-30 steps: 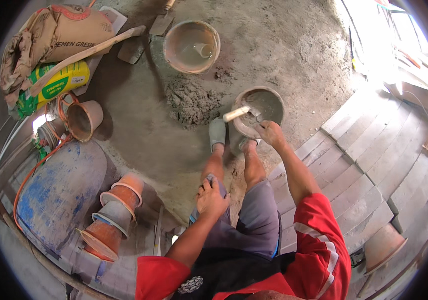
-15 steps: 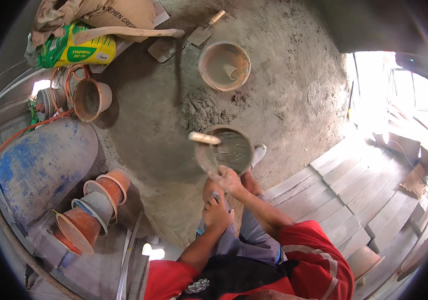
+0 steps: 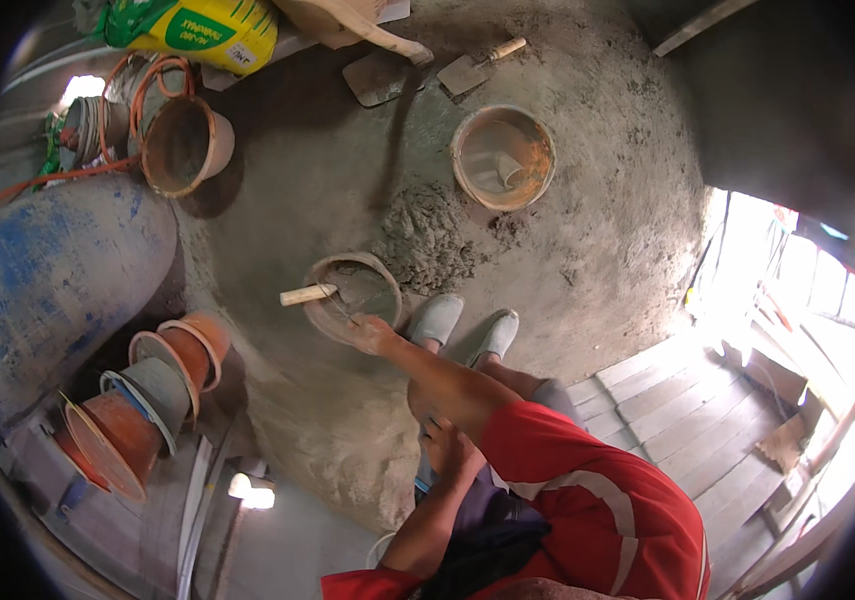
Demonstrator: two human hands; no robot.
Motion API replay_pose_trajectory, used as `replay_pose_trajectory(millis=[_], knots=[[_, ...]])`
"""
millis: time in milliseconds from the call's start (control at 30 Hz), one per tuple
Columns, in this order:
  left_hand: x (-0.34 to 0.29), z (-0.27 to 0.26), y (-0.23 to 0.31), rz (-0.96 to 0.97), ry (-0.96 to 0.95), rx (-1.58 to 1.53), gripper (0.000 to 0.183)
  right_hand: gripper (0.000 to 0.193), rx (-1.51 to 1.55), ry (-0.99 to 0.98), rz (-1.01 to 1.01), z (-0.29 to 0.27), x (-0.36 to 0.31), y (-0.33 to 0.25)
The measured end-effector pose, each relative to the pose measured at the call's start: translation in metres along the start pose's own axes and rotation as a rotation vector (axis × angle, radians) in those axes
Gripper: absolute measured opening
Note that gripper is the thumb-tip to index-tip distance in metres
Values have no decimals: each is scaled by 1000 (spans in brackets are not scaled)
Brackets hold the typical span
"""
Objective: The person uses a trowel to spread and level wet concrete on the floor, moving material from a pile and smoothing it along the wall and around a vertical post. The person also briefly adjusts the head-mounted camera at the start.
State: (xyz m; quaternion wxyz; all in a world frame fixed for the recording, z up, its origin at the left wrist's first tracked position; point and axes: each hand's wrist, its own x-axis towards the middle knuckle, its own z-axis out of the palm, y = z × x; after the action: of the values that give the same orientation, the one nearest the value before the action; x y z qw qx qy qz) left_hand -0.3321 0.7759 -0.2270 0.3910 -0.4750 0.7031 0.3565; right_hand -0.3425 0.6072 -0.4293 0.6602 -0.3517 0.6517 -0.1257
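Note:
A round bucket (image 3: 388,277) of wet grey mortar stands on the floor in front of me, left of my feet. My right hand (image 3: 373,335) is closed at its near side; whether on the rim or a thin handle I cannot make out. A trowel with a pale wooden handle (image 3: 306,295) lies across the bucket, the handle jutting over the left rim. My left hand (image 3: 445,447) is bent in close by my leg, its fingers partly hidden.
A heap of mortar (image 3: 431,240) lies beyond the bucket. Farther off are a bucket of cloudy water with a scoop (image 3: 503,118), another trowel (image 3: 466,72) and a hoe (image 3: 380,80). Stacked buckets (image 3: 183,365) and a blue-stained drum (image 3: 68,290) stand left; grey blocks (image 3: 688,400) lie right.
My right hand has shifted the mortar bucket, trowel on it, leftward, away from in front of my knees. Both feet now show to its right. The whole view has swung somewhat.

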Motion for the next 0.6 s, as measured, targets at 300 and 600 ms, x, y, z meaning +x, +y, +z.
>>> replay_pose_trajectory(millis=[300,600], knots=[[67,-69,70,-165,106,-201,74,39,-102,450,-396,-275,-58,26],[179,-109,197,-298,290,-641,73,44,-751,609,-14,-634,62,154]])
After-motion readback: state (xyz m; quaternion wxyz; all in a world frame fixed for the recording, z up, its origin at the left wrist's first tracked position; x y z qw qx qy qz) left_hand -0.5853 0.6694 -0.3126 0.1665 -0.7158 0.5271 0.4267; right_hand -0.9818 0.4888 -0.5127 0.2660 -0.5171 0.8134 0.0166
